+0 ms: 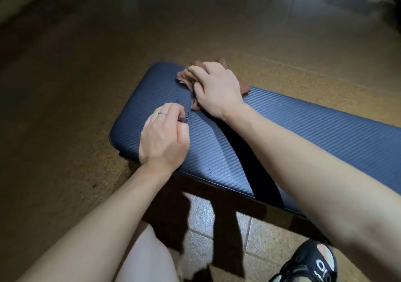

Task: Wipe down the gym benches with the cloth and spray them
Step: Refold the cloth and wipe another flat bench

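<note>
Currently the right hand is pressing the cloth flat against the far rounded end of the worktop, fingers curled over the bunched brown fabric and gripping it, likely so it drags under pressure. Left hand is resting on the near corner, fingers curled closed around something small and hard to make out, probably steadying. Droplets are sitting on the ribbed pad between the hands, so spraying looks done here. Cloth is overhanging the far edge slightly. Pad is running long and open to the right, plenty of room for strokes that way. No spray bottle in view. Shoe is standing on the floor below.
</note>
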Tool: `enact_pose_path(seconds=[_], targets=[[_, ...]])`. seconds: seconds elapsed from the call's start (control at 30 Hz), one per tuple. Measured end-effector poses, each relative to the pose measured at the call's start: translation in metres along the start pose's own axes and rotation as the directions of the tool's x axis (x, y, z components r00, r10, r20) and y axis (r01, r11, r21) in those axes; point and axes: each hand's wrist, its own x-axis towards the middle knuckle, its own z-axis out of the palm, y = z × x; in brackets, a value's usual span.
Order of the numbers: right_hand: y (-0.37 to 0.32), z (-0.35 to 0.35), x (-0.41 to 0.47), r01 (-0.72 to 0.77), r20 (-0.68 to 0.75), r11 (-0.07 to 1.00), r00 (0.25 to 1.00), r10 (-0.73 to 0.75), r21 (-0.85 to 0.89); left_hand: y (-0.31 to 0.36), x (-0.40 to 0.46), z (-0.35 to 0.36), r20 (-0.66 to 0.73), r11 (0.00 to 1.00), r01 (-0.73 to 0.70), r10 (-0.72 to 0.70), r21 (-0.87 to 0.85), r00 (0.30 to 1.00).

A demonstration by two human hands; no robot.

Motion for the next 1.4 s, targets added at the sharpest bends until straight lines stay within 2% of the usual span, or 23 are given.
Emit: enact_pose_path(seconds=[0.1,0.17,0.23,0.33,0.5,0.63,0.7,0.83,0.97,1.2,1.27,1.4], targets=[[-0.006,-0.012,-0.056,0.052,0.007,0.999,0.999,-0.052,0.018,-0.019,0.007,-0.017,-0.05,0.997,0.001,0.002,0.071,0.999],[-0.019,-0.021,-0.105,0.095,0.039,0.994,0.994,-0.097,0.045,-0.041,0.015,-0.031,-0.081,0.982,0.079,-0.066,0.17,0.995],[-0.034,-0.029,-0.152,0.146,0.075,0.987,0.986,-0.151,0.068,-0.056,0.02,-0.037,-0.08,0.969,0.185,-0.174,0.162,0.982],[-0.043,-0.032,-0.175,0.181,0.122,0.981,0.975,-0.188,0.069,-0.058,0.018,-0.034,-0.051,0.964,0.193,-0.187,0.18,0.981],[-0.035,-0.02,-0.117,0.263,0.121,0.963,0.956,-0.269,0.059,-0.058,0.015,-0.033,-0.046,0.966,0.213,-0.208,0.145,0.977],[-0.043,-0.003,-0.029,0.081,0.091,0.997,0.993,-0.081,0.009,-0.059,0.015,-0.031,-0.055,0.966,0.237,-0.233,0.104,0.971],[-0.05,-0.002,-0.017,0.03,0.088,0.999,0.996,-0.029,-0.016,-0.059,0.015,-0.032,-0.058,0.966,0.224,-0.218,0.132,0.974],[-0.057,-0.02,-0.102,0.16,0.086,0.986,0.983,-0.163,0.042,-0.063,0.014,-0.032,-0.064,0.968,0.201,-0.193,0.15,0.979],[-0.062,-0.031,-0.183,0.215,0.182,0.975,0.958,-0.221,0.049,-0.063,0.014,-0.033,-0.075,0.967,0.205,-0.196,0.15,0.978],[-0.052,-0.024,-0.147,0.332,0.162,0.943,0.93,-0.33,0.017,-0.063,0.012,-0.03,-0.091,0.967,0.212,-0.201,0.141,0.975],[-0.047,-0.018,-0.115,0.285,0.126,0.958,0.95,-0.287,0.03,-0.062,0.012,-0.03,-0.104,0.965,0.216,-0.201,0.151,0.974],[-0.05,-0.003,-0.039,0.08,0.079,0.997,0.994,-0.079,-0.016,-0.062,0.012,-0.03,-0.106,0.969,0.205,-0.191,0.138,0.976]])
